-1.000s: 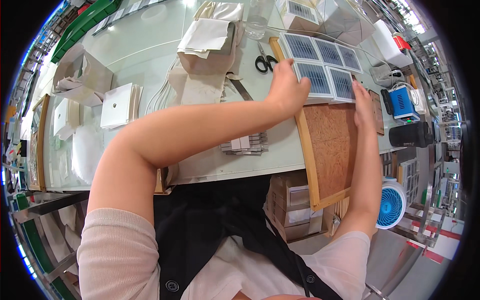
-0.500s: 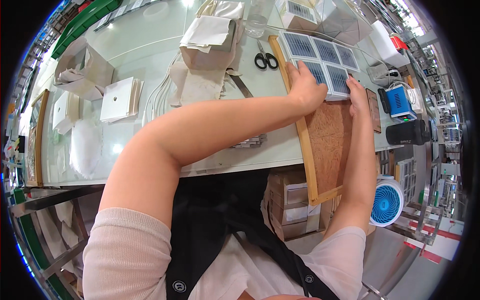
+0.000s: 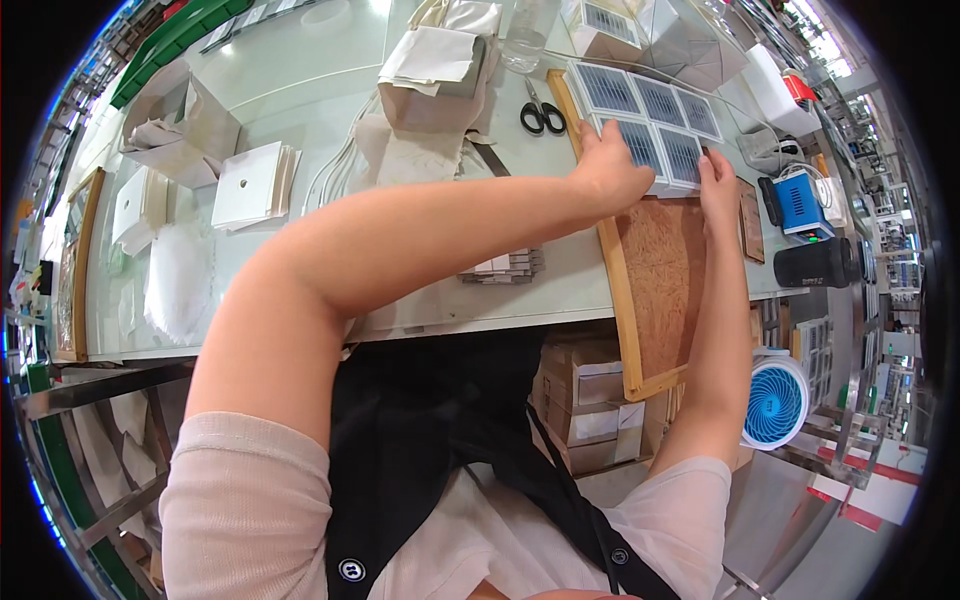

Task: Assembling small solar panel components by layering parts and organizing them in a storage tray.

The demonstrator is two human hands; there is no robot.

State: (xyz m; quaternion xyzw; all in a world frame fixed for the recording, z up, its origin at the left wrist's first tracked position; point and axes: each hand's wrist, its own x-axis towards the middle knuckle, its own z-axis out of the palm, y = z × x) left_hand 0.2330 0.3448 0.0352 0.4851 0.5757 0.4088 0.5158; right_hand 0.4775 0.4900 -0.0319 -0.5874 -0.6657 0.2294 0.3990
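Two rows of white-framed blocks with dark blue striped faces, like small solar panels, lie at the far end of a wooden-framed tray with a brown board bottom. My left hand reaches across and grips the near row at its left side, thumb along the near edge. At the right end of that row, my right hand presses its fingers against the side. The near row sits between both hands. Black-handled scissors lie just left of the tray.
Left of the tray stand a paper-topped box, a stack of flat metal pieces and stacked white cards. A clear bottle is behind. To the right are a blue device, a black cylinder and a small fan.
The view has shifted slightly, so the table's things sit a little further right. Both hands stay at the near row of panels, with the fingers barely moved.
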